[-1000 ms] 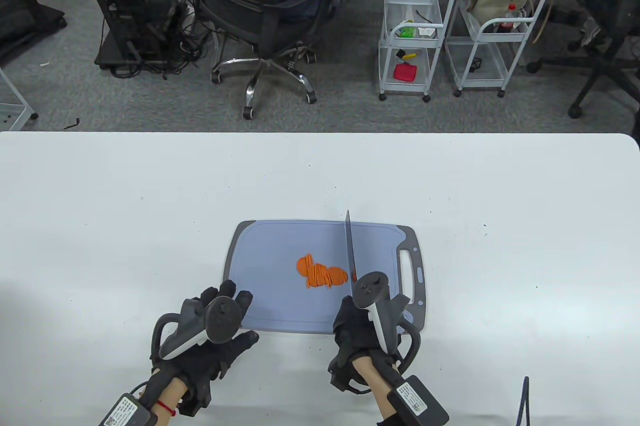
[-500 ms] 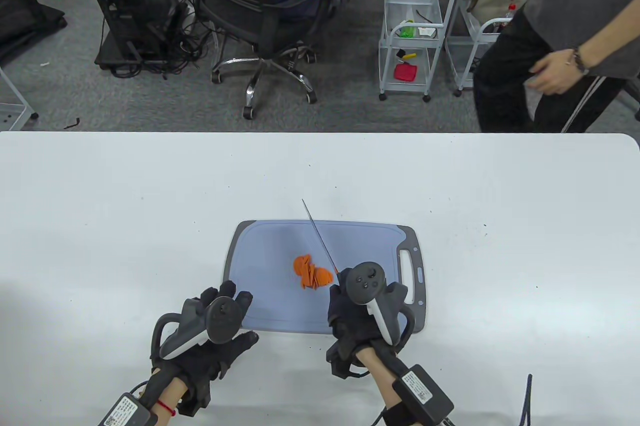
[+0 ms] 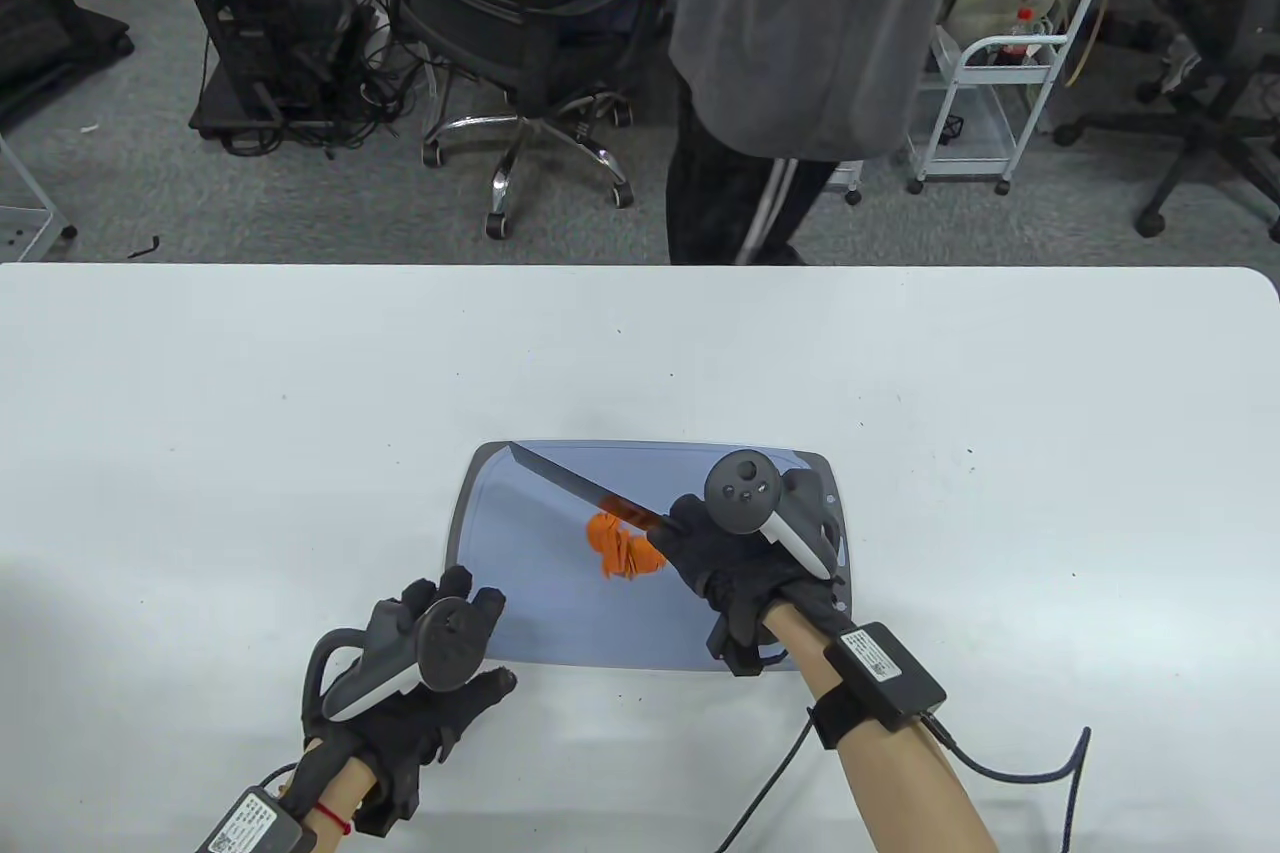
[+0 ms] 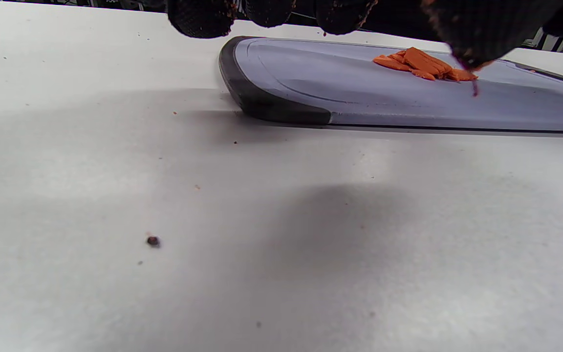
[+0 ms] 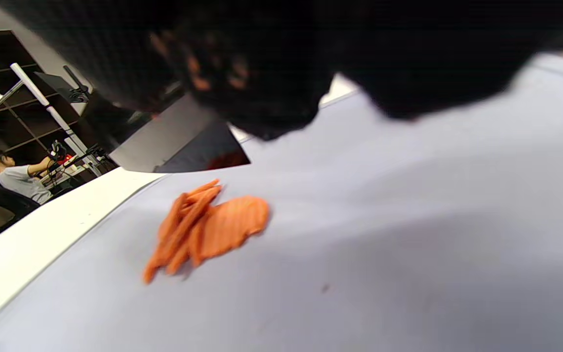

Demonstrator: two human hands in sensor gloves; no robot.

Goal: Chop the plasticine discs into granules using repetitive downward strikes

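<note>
Orange plasticine discs (image 3: pixel 622 545) lie in an overlapping pile on the blue-grey cutting board (image 3: pixel 530 593). They also show in the left wrist view (image 4: pixel 421 63) and the right wrist view (image 5: pixel 208 230). My right hand (image 3: pixel 725 558) grips the handle of a knife (image 3: pixel 580 491), whose blade points to the far left, raised over the far side of the pile. The blade shows in the right wrist view (image 5: pixel 179 144). My left hand (image 3: pixel 440 663) rests flat with fingers spread at the board's near left corner, holding nothing.
The board lies on a white table (image 3: pixel 250 413), its grip handle at the right under my right hand. A person (image 3: pixel 790 43) walks past just beyond the far table edge. Chairs and carts stand behind. Small crumbs (image 4: pixel 153 240) dot the table.
My right hand moved away from me and swung the knife from pointing straight away to pointing far left over the discs. The pile was pushed together. A person walked in from the right. The left hand stayed.
</note>
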